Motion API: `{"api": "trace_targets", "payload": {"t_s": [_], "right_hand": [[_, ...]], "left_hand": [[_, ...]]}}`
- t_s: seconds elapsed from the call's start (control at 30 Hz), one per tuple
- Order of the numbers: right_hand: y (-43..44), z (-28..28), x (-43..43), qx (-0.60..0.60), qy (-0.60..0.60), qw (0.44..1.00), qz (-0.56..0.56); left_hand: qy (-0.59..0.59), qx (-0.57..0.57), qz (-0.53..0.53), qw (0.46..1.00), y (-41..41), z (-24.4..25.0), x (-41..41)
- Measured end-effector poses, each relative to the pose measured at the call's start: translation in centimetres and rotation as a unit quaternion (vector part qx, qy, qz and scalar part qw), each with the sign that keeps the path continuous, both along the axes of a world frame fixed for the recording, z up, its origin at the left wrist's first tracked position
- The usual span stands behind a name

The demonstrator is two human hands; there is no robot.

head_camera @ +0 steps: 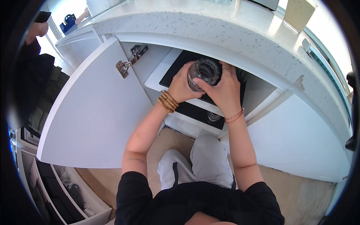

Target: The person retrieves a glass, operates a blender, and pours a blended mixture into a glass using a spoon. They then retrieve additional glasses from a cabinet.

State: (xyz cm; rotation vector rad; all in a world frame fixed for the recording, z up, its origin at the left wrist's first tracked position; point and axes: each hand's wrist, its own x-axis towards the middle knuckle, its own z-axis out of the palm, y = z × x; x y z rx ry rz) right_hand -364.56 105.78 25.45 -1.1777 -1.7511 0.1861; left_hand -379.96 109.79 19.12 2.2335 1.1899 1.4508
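Both hands grip clear ribbed glassware (204,70) inside the open cabinet; whether it is one piece or two stacked pieces is hard to tell. My left hand (182,83) wraps its left side and base. On the right, my right hand (223,87) lays its thumb across the front, its fingers hidden behind. Beneath the hands is a white shelf (154,81) with a black mat (173,71). Another clear glass piece (244,73) shows partly at the right of that shelf. On the lower level, a clear glass (213,116) rests on a second black mat (194,111).
The cabinet door (95,112) swings wide at left on a metal hinge (130,62). A speckled countertop (197,24) overhangs the opening. A closed white door (298,137) is at right. An open drawer (92,213) lies lower left, and a person's hand (36,31) shows upper left.
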Motion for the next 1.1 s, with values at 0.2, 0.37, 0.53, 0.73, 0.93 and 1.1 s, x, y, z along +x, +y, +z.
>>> {"api": "trace_targets", "payload": {"t_s": [0.2, 0.37, 0.53, 0.73, 0.93, 1.1], "right_hand": [[-1.1, -1.4, -0.1, 0.021, -0.046, 0.998, 0.04], [-5.1, -0.9, 0.2, 0.074, -0.024, 0.996, 0.036], [-8.6, 0.7, 1.5, 0.215, -0.013, 0.974, 0.068], [-13.0, 2.8, 3.9, 0.236, 0.035, 0.958, 0.161], [-15.8, 5.5, 7.0, 0.057, 0.213, 0.925, 0.31], [-14.5, 12.6, 8.2, -0.035, 0.354, 0.845, 0.4]], "left_hand": [[0.033, 0.127, 0.022, 0.991, -1.0, -1.0, 0.3], [0.008, 0.248, -0.013, 0.969, -3.0, 0.1, 0.4], [0.03, 0.361, -0.007, 0.932, -7.0, 4.7, 0.9], [0.223, 0.47, 0.067, 0.852, -13.6, 11.5, 0.7], [0.379, 0.556, 0.022, 0.739, -15.7, 20.4, 3.7], [0.382, 0.666, -0.017, 0.641, -13.7, 28.0, 5.3]]}}
